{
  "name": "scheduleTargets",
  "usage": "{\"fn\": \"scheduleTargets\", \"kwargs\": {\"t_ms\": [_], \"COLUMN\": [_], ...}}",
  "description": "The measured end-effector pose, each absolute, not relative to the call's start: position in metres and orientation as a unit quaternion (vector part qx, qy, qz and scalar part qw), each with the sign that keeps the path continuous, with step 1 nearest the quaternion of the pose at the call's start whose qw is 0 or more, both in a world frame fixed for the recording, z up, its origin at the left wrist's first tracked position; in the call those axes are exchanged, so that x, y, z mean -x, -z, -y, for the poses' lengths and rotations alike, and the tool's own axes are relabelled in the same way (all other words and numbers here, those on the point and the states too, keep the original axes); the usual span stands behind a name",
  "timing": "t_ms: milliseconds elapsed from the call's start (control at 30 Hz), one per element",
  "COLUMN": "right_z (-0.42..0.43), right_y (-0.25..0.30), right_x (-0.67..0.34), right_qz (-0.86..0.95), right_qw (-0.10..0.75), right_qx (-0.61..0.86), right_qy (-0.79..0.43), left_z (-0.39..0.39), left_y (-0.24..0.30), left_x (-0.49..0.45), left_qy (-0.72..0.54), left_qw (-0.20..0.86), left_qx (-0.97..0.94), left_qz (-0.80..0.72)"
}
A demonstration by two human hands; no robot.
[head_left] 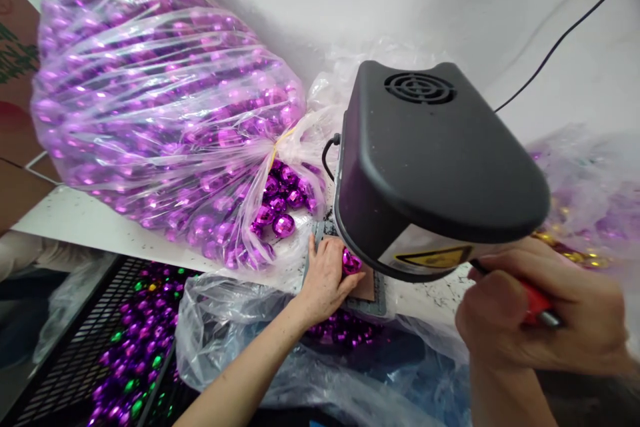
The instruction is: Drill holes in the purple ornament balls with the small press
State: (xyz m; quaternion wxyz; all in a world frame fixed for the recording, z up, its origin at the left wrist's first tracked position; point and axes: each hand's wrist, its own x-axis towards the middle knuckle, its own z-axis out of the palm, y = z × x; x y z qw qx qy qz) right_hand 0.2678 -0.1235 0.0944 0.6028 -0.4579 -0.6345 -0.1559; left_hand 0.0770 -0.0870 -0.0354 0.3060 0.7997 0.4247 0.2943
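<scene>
My left hand [325,277] is closed at the base of a black machine [445,147], its fingers against a shiny purple faceted ball [352,261]. The ball sits by a brown block [364,285] on a grey plate [379,300]. Part of the ball is hidden by my fingers and the machine. At the machine's right side, my right hand [545,310] is wrapped around a red handle [535,300] with a metal end. What the handle joins is hidden. A yellow warning label [433,257] shows on the machine's underside.
A large clear bag [165,93] of purple balls lies at left, with loose purple balls [283,225] by its tied neck. Below stands a black crate [75,333] of purple and green balls. Plastic sheeting [225,320] hangs along the table edge. A black cable [565,43] runs upper right.
</scene>
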Motion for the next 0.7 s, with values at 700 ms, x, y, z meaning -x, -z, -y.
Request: {"fn": "scheduleTargets", "kwargs": {"t_ms": [700], "right_z": [0.153], "right_y": [-0.041], "right_x": [-0.263], "right_qz": [0.673], "right_qw": [0.52], "right_qx": [0.486], "right_qy": [0.201], "left_z": [0.087], "left_y": [0.036], "left_x": [-0.077], "left_qy": [-0.311], "left_qw": [0.313], "left_qx": [-0.795], "left_qz": [-0.416]}}
